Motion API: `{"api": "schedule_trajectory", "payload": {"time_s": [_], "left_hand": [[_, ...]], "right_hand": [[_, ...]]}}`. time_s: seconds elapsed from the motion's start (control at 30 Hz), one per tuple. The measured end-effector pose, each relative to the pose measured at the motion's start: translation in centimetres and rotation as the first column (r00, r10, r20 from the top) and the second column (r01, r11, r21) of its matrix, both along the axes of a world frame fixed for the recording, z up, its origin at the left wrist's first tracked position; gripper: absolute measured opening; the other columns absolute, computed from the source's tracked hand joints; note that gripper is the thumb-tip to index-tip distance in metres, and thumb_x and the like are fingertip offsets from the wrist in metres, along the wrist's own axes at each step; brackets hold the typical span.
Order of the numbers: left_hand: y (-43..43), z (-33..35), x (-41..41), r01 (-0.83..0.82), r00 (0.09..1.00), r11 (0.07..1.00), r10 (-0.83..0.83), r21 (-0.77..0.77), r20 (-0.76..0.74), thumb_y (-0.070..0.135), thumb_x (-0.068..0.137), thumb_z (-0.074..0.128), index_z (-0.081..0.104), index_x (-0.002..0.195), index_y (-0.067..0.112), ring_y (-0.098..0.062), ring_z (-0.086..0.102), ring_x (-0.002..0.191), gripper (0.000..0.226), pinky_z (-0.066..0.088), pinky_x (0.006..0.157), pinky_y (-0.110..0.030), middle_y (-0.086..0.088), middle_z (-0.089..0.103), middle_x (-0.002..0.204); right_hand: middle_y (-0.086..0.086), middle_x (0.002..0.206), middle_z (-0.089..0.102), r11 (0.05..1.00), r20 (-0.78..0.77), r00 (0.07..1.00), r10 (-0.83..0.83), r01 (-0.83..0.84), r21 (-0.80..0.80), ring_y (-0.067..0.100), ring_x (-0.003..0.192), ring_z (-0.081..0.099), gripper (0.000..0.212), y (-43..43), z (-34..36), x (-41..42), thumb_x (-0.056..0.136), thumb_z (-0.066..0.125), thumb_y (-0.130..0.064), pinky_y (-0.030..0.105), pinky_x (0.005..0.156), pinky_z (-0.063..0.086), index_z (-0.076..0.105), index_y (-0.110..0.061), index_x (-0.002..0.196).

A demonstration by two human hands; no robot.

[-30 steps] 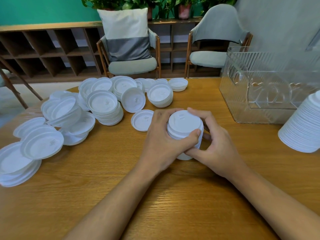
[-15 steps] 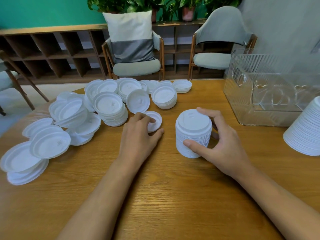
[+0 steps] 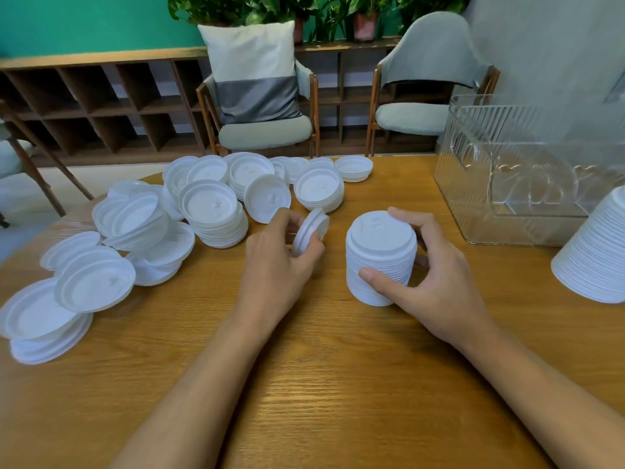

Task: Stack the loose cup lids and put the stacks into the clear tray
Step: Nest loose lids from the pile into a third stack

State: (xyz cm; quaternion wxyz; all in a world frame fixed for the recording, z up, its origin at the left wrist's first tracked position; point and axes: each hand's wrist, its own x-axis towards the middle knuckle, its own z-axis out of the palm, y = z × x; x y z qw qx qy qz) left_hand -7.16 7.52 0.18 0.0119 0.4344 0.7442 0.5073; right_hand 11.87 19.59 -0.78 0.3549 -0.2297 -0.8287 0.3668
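A tall stack of white cup lids (image 3: 380,255) stands on the wooden table (image 3: 304,384) in the middle. My right hand (image 3: 429,275) grips this stack, thumb at the front and fingers curled over its far side. Just left of it, my left hand (image 3: 280,262) pinches a single white lid (image 3: 311,231), tilted on edge above the table. Loose lids and short stacks (image 3: 213,211) lie scattered to the left and at the back. The clear tray (image 3: 527,177) stands at the right rear, and I see nothing inside it.
Another tall lid stack (image 3: 595,255) leans at the right edge, in front of the tray. Two chairs (image 3: 263,123) and a low wooden shelf stand beyond the table's far edge. Bare table lies in front of my arms.
My left hand let go of the tall stack, reached left to a single lid lying on the table and lifted it on edge. My right hand kept its hold on the stack.
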Motion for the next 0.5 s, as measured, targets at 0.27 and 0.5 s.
{"api": "schedule_trajectory", "payload": {"time_s": [0.27, 0.5], "left_hand": [[-0.2, 1.8, 0.8, 0.066, 0.841, 0.954, -0.211, 0.293, 0.499, 0.002, 0.097, 0.069, 0.065, 0.134, 0.022, -0.015, 0.077, 0.102, 0.042, 0.065, 0.084, -0.035, 0.000, 0.075, 0.117], [-0.1, 1.9, -0.2, 0.102, 0.571, 0.893, -0.413, 0.438, 0.710, 0.003, 0.098, 0.066, 0.069, 0.135, 0.018, -0.027, 0.068, 0.125, 0.040, 0.061, 0.090, -0.035, -0.002, 0.074, 0.130]], "right_hand": [[-0.029, 0.138, 0.053, 1.000, -0.005, 1.000, -0.029, 0.029, 0.004, -0.006, 0.132, 0.048, 0.081, 0.2, -0.2, 0.0, 0.071, 0.083, -0.059, 0.022, 0.102, 0.046, 0.046, -0.039, 0.141], [-0.035, 0.135, 0.051, 1.000, 0.000, 1.000, -0.023, 0.023, 0.000, -0.012, 0.129, 0.047, 0.079, 0.2, 0.0, 0.0, 0.071, 0.081, -0.060, 0.006, 0.095, 0.041, 0.044, -0.045, 0.139]]}}
